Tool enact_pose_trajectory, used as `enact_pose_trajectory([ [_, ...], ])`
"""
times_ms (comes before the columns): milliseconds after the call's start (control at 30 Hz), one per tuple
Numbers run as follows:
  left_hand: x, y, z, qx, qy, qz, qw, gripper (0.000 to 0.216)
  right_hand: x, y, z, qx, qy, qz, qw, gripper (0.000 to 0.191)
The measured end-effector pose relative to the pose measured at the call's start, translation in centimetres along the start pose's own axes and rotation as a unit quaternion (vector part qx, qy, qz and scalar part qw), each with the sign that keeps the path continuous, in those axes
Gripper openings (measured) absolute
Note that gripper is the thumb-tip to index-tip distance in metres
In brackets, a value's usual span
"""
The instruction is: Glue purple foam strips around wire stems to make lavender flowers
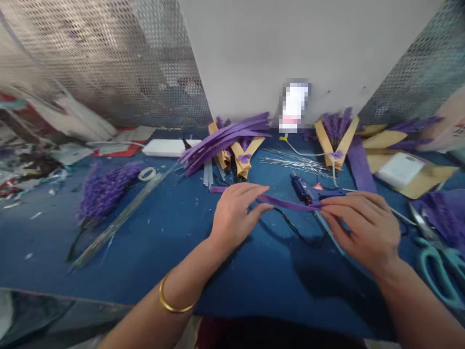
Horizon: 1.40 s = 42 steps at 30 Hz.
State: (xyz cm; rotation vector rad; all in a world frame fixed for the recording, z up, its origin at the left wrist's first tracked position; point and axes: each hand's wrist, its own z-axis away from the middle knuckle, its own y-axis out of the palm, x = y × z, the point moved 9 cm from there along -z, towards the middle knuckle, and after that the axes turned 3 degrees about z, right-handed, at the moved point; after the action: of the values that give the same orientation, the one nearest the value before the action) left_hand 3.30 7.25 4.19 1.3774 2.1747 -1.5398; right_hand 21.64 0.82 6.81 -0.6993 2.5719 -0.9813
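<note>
A narrow purple strip (290,203) stretches between my two hands above the blue table. My left hand (238,211) is closed around it loosely, thumb and fingertips slightly apart, with one tail sticking out to the left. At its other end, my right hand (363,225) pinches it between thumb and fingers. Just behind the right fingers lies a dark blue glue gun (301,188), and a thin black wire (290,223) shows below the strip. A pile of similar purple strips (228,138) lies beyond my left hand.
Small paper-wrapped lavender bouquets (244,157) stand by the back panel, near a blurred-out phone (295,106). Loose metal wires (298,162) lie before it. On the left are purple flower stems (109,191) and a wire bundle (123,218); scissors (436,261) lie far right.
</note>
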Motion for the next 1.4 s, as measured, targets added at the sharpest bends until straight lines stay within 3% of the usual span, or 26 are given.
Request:
enact_pose_trajectory([
  [133,-0.1,1.5,-0.1,0.01,0.022,0.023,0.999,0.032,0.6,0.2,0.2,0.02,-0.001,-0.024,1.0,0.009],
  [233,-0.1,2.2,-0.1,0.03,0.016,0.034,0.999,0.016,0.8,0.3,0.2,0.02,0.001,-0.034,0.999,0.011],
  [367,-0.1,2.1,-0.4,0.043,0.008,0.061,0.997,0.014,0.7,0.4,0.1,0.019,0.011,-0.029,0.999,0.01],
  [467,0.6,0.6,-0.6,-0.007,-0.026,0.081,0.996,0.015,0.5,0.5,0.1,0.021,0.017,-0.027,0.999,0.009],
  [633,2.9,-3.2,0.0,-0.14,-0.101,0.072,0.982,0.023,0.6,0.2,0.1,0.01,0.016,-0.025,1.0,0.01],
  [733,2.4,-4.4,0.5,-0.193,-0.081,0.102,0.973,0.038,0.9,0.0,0.1,0.006,0.005,-0.036,0.999,0.011],
  [800,0.9,-3.6,0.4,-0.164,-0.032,0.102,0.981,0.034,1.1,0.1,0.1,0.013,-0.001,-0.044,0.999,0.012],
  [933,-2.2,0.4,0.4,-0.011,0.06,0.073,0.995,0.03,1.5,0.2,0.1,0.023,-0.006,-0.056,0.998,0.012],
  [1000,-2.7,1.8,0.7,0.038,0.073,0.056,0.995,0.015,1.7,0.2,0.2,0.024,-0.008,-0.058,0.998,0.012],
  [1400,-2.9,2.7,1.2,0.049,0.071,0.06,0.994,0.015,3.3,0.7,-0.1,0.037,-0.019,-0.083,0.996,0.01],
])
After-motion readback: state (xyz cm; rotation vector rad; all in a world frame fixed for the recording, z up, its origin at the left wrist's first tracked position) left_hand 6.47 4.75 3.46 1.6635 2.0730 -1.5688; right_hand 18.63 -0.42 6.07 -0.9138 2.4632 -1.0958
